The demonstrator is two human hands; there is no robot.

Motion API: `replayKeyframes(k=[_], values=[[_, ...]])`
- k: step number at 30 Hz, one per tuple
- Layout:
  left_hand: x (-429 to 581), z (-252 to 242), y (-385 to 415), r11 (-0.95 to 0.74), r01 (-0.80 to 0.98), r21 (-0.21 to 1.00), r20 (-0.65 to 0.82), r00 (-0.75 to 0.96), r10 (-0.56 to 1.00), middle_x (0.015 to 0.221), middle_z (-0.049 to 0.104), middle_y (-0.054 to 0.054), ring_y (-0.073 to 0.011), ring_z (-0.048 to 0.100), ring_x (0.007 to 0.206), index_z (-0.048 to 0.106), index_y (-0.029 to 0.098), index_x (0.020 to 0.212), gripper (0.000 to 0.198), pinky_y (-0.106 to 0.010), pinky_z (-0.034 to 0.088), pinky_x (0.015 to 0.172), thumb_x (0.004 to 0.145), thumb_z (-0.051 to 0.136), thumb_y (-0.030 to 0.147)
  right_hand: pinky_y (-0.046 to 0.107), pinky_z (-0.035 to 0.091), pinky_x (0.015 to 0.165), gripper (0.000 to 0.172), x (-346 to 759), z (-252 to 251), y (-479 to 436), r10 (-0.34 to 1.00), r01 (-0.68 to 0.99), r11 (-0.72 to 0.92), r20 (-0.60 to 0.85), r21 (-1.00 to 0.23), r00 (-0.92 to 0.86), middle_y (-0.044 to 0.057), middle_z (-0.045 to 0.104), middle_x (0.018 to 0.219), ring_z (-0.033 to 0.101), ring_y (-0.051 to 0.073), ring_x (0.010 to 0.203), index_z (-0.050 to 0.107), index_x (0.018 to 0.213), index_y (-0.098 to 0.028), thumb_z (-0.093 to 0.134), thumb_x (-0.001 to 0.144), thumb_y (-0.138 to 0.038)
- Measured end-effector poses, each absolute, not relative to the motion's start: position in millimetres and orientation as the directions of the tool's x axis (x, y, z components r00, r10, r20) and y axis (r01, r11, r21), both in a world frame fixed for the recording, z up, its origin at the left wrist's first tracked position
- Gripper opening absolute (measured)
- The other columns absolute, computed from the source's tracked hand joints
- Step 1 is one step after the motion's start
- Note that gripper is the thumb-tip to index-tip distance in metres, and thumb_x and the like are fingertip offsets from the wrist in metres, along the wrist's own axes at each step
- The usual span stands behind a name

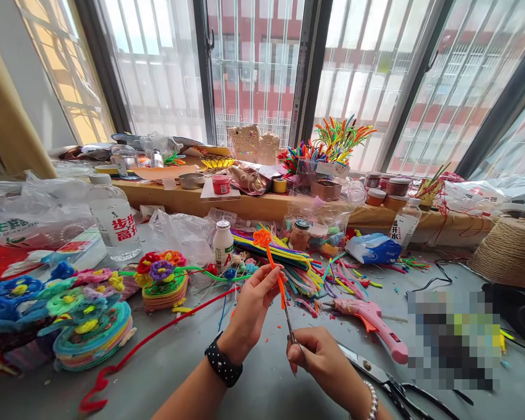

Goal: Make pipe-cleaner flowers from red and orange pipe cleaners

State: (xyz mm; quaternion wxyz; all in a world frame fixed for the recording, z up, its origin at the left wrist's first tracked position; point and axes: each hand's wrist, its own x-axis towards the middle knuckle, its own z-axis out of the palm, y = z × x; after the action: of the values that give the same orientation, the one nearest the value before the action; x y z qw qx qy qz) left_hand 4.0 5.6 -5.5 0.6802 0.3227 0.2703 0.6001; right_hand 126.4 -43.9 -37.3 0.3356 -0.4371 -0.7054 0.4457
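An orange pipe cleaner (270, 256), curled into a flower-like shape at its top, is pinched upright between the fingers of my left hand (254, 303). My right hand (321, 359) is closed round the handles of small scissors (289, 325). Their blades point up at the lower end of the orange stem; whether they touch it cannot be made out. A few orange bits lie on the grey table (157, 373) beneath. To the left, a long red pipe cleaner (157, 338) stretches across the table.
Pipe-cleaner flowers (87, 326) fill the left side. Behind my hands are a white bottle (223, 245) and loose pipe cleaners (297, 268). A pink glue gun (371, 324), large black-handled scissors (376, 373) and a twine spool (510, 251) are on the right.
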Motion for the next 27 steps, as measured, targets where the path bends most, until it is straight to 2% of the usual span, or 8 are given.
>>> replayKeyframes(k=[9, 12, 18, 27], values=[[-1.9, -6.2, 10.7, 0.064, -0.68, 0.73, -0.02, 0.072, 0.997, 0.074, 0.062, -0.002, -0.0093, 0.056, 0.07, 0.064, 0.013, 0.07, 0.009, -0.018, 0.043, 0.066, 0.066, 0.062, 0.02, 0.021, 0.019, 0.04, 0.063, 124.6, -37.4, -43.9, 0.915, 0.357, 0.215, 0.06, -0.909, -0.398, -0.004, 0.032, 0.039, 0.028, 0.007, 0.041, 0.046, 0.04, -0.014, 0.033, 0.061, -0.073], [-1.4, -8.2, 11.5, 0.08, -0.701, 0.709, -0.037, 0.076, 0.996, 0.076, 0.063, -0.002, -0.0099, 0.056, 0.073, 0.064, 0.014, 0.07, 0.007, -0.02, 0.042, 0.07, 0.066, 0.062, 0.02, 0.021, 0.018, 0.04, 0.064, 124.3, -40.7, -43.6, 0.903, 0.313, 0.212, 0.063, -0.926, -0.424, -0.005, 0.03, 0.039, 0.026, 0.006, 0.04, 0.047, 0.042, -0.014, 0.032, 0.062, -0.073], [1.3, -9.5, 10.5, 0.102, -0.693, 0.713, -0.004, 0.141, 0.99, 0.079, 0.063, -0.002, -0.0107, 0.055, 0.076, 0.064, 0.015, 0.071, 0.009, -0.022, 0.041, 0.074, 0.064, 0.064, 0.022, 0.019, 0.02, 0.038, 0.068, 128.4, -38.9, -48.1, 0.8, 0.156, 0.2, 0.069, -0.967, -0.597, -0.005, 0.032, 0.042, 0.027, 0.005, 0.039, 0.051, 0.056, -0.013, 0.021, 0.065, -0.073], [3.7, -9.7, 7.5, 0.122, -0.663, 0.738, 0.014, 0.195, 0.981, 0.078, 0.061, 0.0, -0.0086, 0.052, 0.076, 0.064, 0.016, 0.069, 0.007, -0.02, 0.039, 0.074, 0.067, 0.062, 0.022, 0.019, 0.021, 0.041, 0.065, 130.4, -34.5, -49.0, 0.785, 0.145, 0.263, 0.124, -0.954, -0.607, -0.006, 0.031, 0.044, 0.027, 0.005, 0.041, 0.051, 0.056, -0.013, 0.024, 0.067, -0.071]])
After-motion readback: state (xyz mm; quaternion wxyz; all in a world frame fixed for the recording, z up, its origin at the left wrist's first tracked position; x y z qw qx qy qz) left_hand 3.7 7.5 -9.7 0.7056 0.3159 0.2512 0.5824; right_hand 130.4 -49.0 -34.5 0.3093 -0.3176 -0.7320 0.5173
